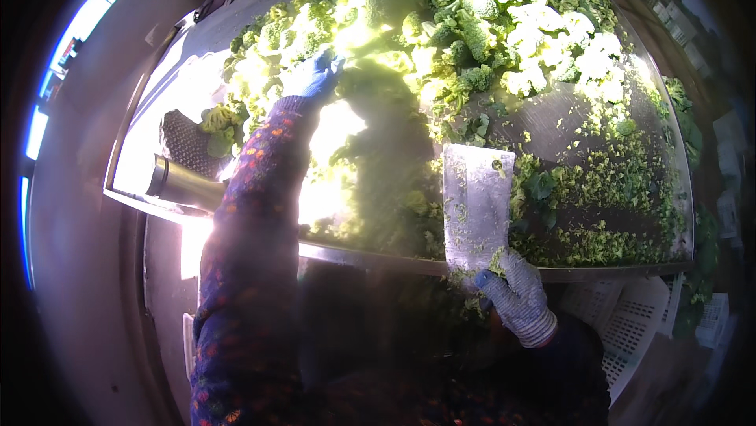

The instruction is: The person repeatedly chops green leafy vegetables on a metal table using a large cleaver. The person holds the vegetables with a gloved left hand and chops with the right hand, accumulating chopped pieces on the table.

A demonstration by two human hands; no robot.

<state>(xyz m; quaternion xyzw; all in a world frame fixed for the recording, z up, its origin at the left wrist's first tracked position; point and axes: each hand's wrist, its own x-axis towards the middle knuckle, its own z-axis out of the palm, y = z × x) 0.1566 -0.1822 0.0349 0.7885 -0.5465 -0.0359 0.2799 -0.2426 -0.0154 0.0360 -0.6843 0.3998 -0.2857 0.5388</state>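
My left hand [316, 78], in a blue glove, reaches far out to the heap of broccoli florets [476, 28]. It touches or nearly touches the heap's near left part. Strong glare washes out its fingers, so I cannot tell whether they close on a floret. A grey knit glove with blue on it covers my right hand [521, 300], which is closed round a cleaver [478, 201] at the table's near edge. The broad blade points away from me, flat side up, with green bits stuck to it. My fingers hide the handle.
Broccoli crumbs [614, 198] are strewn over the metal table [563, 123], which has a raised rim. A metallic cylinder [187, 182] lies at the left near a dark textured piece [185, 141]. White perforated crates [634, 324] stand below at the right.
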